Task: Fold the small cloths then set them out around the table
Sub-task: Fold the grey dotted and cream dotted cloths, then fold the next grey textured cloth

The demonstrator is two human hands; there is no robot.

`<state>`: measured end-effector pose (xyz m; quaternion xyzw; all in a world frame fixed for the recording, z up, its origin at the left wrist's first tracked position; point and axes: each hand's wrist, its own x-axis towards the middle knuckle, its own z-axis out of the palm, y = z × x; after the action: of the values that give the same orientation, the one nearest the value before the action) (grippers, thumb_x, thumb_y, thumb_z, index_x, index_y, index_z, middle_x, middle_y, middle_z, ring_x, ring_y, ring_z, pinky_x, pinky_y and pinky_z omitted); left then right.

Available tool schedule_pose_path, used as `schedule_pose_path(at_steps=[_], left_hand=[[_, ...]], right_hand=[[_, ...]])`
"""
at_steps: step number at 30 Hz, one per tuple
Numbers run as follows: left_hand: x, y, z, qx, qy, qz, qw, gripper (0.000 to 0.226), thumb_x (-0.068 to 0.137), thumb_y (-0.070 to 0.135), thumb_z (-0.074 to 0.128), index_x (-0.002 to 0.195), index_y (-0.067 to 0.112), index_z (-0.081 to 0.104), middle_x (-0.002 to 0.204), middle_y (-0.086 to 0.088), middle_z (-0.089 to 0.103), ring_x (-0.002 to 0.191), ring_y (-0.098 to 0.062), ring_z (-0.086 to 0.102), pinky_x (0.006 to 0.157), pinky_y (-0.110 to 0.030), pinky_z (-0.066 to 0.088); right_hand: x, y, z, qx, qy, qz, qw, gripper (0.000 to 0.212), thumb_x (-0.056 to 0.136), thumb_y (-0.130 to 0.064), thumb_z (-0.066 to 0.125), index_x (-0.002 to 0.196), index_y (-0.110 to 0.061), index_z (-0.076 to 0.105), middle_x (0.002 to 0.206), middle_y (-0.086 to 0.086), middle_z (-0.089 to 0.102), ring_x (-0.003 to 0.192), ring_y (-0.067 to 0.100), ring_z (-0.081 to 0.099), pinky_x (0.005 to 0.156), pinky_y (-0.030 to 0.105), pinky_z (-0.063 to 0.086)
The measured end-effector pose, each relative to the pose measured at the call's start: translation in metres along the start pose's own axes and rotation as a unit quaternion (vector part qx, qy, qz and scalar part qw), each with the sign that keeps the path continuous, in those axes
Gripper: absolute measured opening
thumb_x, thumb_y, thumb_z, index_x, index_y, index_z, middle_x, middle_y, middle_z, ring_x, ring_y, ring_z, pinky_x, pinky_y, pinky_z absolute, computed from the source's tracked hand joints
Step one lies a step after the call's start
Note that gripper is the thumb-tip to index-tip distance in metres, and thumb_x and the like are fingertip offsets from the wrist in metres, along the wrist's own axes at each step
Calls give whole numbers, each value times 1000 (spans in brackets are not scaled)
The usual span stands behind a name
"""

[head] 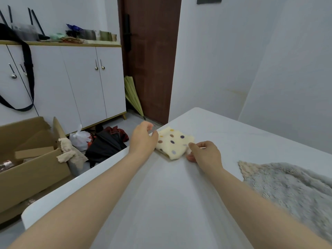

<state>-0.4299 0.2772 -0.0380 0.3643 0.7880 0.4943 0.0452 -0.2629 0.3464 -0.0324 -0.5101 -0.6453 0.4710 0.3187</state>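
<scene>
A small folded cream cloth with coloured dots [173,142] lies flat near the far left edge of the white table [170,198]. My left hand [143,139] is at the cloth's left side, its thumb and curled fingers pinching the far left corner. My right hand [205,152] pinches the cloth's near right corner between thumb and fingers. Both forearms reach out across the table. A larger fluffy grey cloth [287,187] lies spread on the table to the right, apart from both hands.
Left of the table on the floor stand an open cardboard box [27,164] with a beige rag [71,153] over its edge, a white plastic bag [80,140] and a black bag [106,146]. A white cabinet [71,83], a brown door [152,60] and a green umbrella [133,95] lie beyond.
</scene>
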Motion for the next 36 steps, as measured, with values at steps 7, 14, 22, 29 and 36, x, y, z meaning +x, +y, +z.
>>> schedule_pose_path(at_steps=[7,14,22,29,36], left_hand=[[-77,44,-49,-18,-50,57,997,18,88,13,57,105,16,61,106,5,63,97,-9,56,82,-21,39],[-192,99,-87,-83,-119,76,987,13,85,11,59,94,19,64,95,11,67,89,0,61,83,-18,49],[-300,149,-99,-115,-174,105,972,12,86,14,61,91,24,64,90,12,68,85,1,62,71,-9,48],[-360,165,-83,-131,-192,94,968,14,85,14,62,88,27,65,89,12,69,81,2,62,69,-8,47],[-377,182,-47,-118,-208,89,967,13,84,11,60,88,23,66,87,9,69,79,1,62,69,-12,50]], right_hand=[[-80,-7,-56,-53,-64,-55,995,8,88,-16,60,91,-9,62,77,0,65,77,21,70,81,39,58],[-184,-9,-144,-126,-58,-111,984,6,88,-16,60,87,-21,63,81,-2,69,76,15,69,77,37,57],[-278,22,-214,-178,-47,-141,973,6,87,-19,61,88,-24,65,80,-10,67,60,-2,57,57,14,42],[-303,57,-260,-185,-47,-146,971,6,85,-15,63,86,-21,66,81,-9,66,54,-3,53,52,10,39],[-289,78,-300,-227,-38,-140,963,7,85,-21,61,88,-25,65,86,-12,66,70,4,61,60,15,45]])
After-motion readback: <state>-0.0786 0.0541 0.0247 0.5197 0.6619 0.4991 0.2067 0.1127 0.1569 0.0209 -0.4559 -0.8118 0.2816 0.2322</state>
